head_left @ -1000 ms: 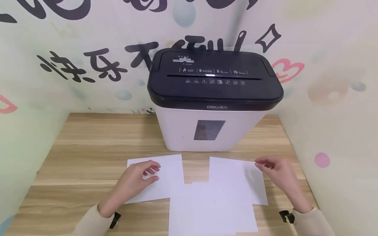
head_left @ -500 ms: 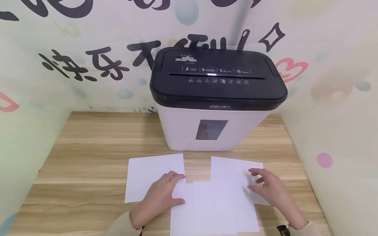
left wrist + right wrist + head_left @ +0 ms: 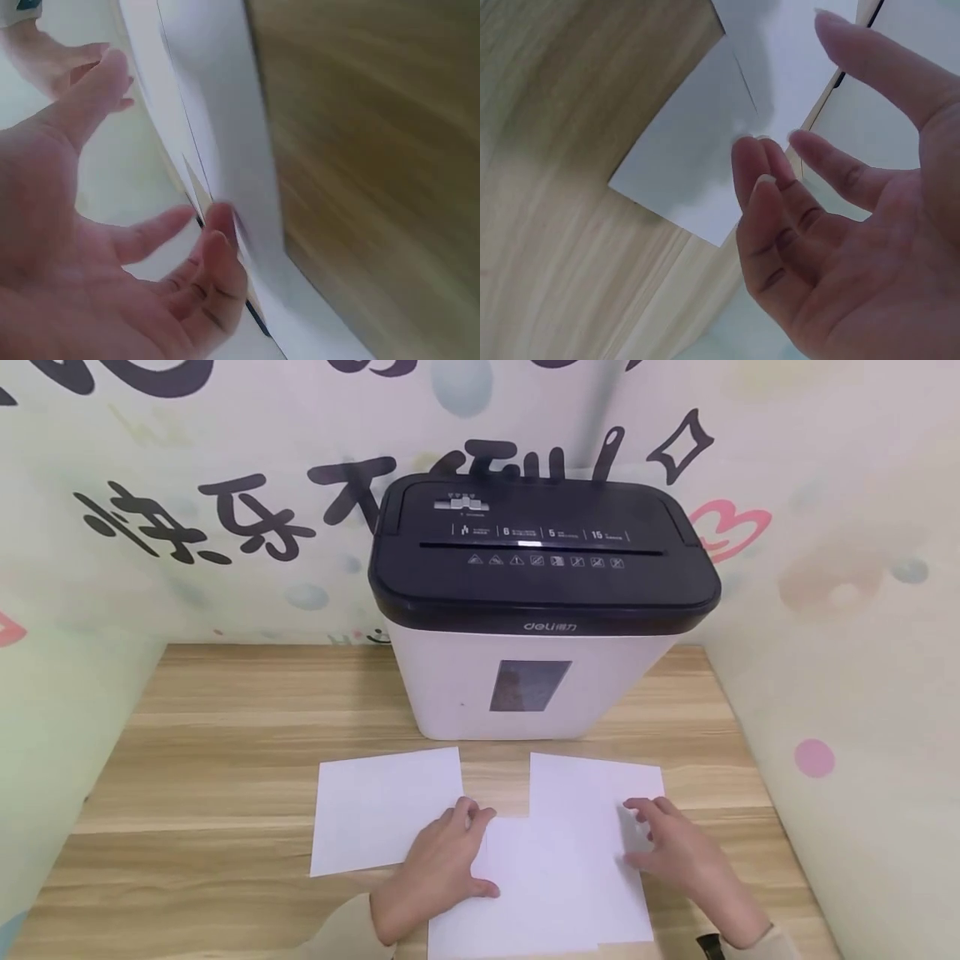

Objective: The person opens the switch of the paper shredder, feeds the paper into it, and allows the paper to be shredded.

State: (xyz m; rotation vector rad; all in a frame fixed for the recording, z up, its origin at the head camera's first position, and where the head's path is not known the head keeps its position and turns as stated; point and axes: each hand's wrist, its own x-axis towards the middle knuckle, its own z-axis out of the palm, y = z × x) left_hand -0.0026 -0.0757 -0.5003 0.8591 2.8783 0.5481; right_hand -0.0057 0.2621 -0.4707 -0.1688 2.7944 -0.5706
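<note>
Several white paper sheets (image 3: 547, 877) lie overlapping on the wooden table, and one more sheet (image 3: 382, 810) stretches out at the left. My left hand (image 3: 438, 868) is at the left part of the overlapping sheets, thumb apart from loosely bent fingers, with nothing between them. In the left wrist view its fingertips (image 3: 221, 225) are near the paper; contact is unclear. My right hand (image 3: 678, 852) is over the right-hand sheets, thumb spread from the bent fingers and nothing held. The right wrist view shows a sheet's corner (image 3: 682, 172) beyond those fingers.
Behind the sheets stands a paper shredder (image 3: 517, 685) with a dark top and a white bin. A narrow feed slot (image 3: 540, 549) runs across the top. Patterned walls (image 3: 847, 652) enclose the table (image 3: 225, 718) at the back and both sides.
My left hand has moved right, from the left sheet to the overlapping sheets. The right hand, at the right sheet's far corner earlier, has come nearer and a little left, its thumb and fingers now spread.
</note>
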